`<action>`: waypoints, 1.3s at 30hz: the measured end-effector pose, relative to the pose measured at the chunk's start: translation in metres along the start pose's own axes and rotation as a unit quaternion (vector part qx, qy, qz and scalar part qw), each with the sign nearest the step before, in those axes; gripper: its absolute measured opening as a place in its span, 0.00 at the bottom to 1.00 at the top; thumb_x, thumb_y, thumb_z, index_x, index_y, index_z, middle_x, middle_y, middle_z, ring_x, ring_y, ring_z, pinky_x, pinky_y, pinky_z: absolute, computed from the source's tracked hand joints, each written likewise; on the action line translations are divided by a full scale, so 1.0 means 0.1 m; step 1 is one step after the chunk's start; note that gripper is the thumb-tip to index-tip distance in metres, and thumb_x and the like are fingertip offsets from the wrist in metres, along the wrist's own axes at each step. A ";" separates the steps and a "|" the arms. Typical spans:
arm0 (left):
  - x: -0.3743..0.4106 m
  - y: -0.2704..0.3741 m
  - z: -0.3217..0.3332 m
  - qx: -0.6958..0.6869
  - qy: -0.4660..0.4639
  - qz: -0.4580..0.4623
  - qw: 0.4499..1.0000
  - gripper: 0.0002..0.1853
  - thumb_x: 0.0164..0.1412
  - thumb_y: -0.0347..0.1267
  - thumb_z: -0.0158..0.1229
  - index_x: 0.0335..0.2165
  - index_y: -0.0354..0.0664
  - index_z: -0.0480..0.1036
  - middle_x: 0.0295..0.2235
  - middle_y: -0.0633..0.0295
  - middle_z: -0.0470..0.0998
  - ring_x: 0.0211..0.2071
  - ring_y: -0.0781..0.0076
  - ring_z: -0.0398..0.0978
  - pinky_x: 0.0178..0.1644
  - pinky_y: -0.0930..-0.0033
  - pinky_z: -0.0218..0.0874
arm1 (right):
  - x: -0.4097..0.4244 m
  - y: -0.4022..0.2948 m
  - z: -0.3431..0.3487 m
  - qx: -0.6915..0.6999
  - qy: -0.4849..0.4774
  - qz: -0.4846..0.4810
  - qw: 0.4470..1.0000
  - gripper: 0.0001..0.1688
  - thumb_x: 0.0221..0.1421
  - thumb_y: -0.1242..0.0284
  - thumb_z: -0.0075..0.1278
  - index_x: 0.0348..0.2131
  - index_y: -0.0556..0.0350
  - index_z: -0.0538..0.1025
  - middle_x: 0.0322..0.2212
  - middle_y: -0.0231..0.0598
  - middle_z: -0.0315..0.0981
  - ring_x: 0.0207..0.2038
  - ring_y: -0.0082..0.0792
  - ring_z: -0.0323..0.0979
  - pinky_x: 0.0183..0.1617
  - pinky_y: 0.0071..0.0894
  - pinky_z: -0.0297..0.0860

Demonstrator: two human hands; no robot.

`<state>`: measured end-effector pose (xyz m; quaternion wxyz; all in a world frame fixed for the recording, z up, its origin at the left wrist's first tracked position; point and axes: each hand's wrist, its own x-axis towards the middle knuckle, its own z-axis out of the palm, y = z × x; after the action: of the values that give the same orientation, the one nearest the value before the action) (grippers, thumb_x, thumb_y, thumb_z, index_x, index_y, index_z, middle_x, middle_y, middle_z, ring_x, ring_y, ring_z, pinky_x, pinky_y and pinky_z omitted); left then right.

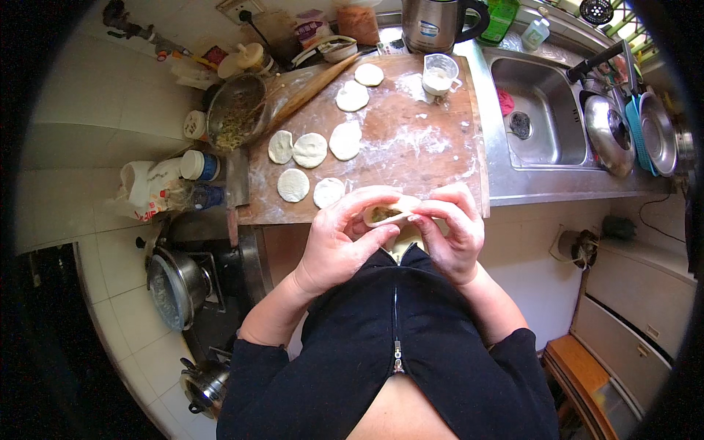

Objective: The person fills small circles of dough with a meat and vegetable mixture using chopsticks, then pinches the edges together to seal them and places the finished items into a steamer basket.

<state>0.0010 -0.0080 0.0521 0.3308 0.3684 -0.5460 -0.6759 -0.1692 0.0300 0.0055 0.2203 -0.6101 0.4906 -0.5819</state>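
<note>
Close to my body, just over the front edge of a floured wooden board [385, 165], my left hand [352, 231] cups a partly folded dough wrapper [379, 220] with greenish filling showing inside. The thumb and fingers of my right hand [454, 225] pinch its right end. Several flat dough rounds [310, 150] lie on the board, some touching. A long tapered wooden rolling pin [313, 93] rests slantwise at the board's left. Beside it is a metal bowl [236, 113] with filling and what look like chopsticks. A clear measuring cup [440, 74] holding white powder stands at the back right.
A steel kettle [432, 25] stands behind the board. To the right is a steel sink [542, 110], with a metal lid [609, 135] and basins beyond. Jars and bags line the left wall. A covered pot [173, 289] sits on the stove at lower left.
</note>
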 end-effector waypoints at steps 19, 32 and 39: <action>-0.05 -0.01 0.09 0.094 0.022 0.027 0.995 0.16 0.52 0.17 0.54 0.42 0.31 0.69 0.42 0.54 0.73 0.40 0.74 0.72 0.41 0.75 0.67 | -0.06 0.03 -0.05 -0.017 0.014 -0.009 1.000 0.14 0.38 0.82 0.58 0.32 0.59 0.75 0.32 0.42 0.66 0.32 0.34 0.68 0.33 0.27 0.68; -0.01 -0.01 0.20 0.158 0.046 0.104 0.981 0.14 0.52 0.19 0.55 0.40 0.32 0.71 0.40 0.54 0.75 0.37 0.73 0.74 0.39 0.76 0.68 | 0.00 -0.07 -0.11 0.029 0.011 0.047 0.998 0.21 0.38 0.80 0.60 0.38 0.58 0.75 0.34 0.41 0.66 0.33 0.32 0.69 0.34 0.26 0.69; 0.03 -0.05 0.20 0.163 0.042 0.102 0.980 0.15 0.51 0.20 0.57 0.41 0.33 0.71 0.42 0.54 0.74 0.39 0.73 0.73 0.40 0.77 0.67 | 0.03 -0.03 -0.12 0.038 0.004 0.008 0.999 0.14 0.41 0.85 0.55 0.32 0.57 0.76 0.34 0.38 0.63 0.29 0.26 0.69 0.30 0.21 0.69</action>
<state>-0.0180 0.0006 0.0496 0.3562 0.3878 -0.6691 -0.5245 -0.1796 0.0322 0.0122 0.2457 -0.5952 0.4738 -0.6007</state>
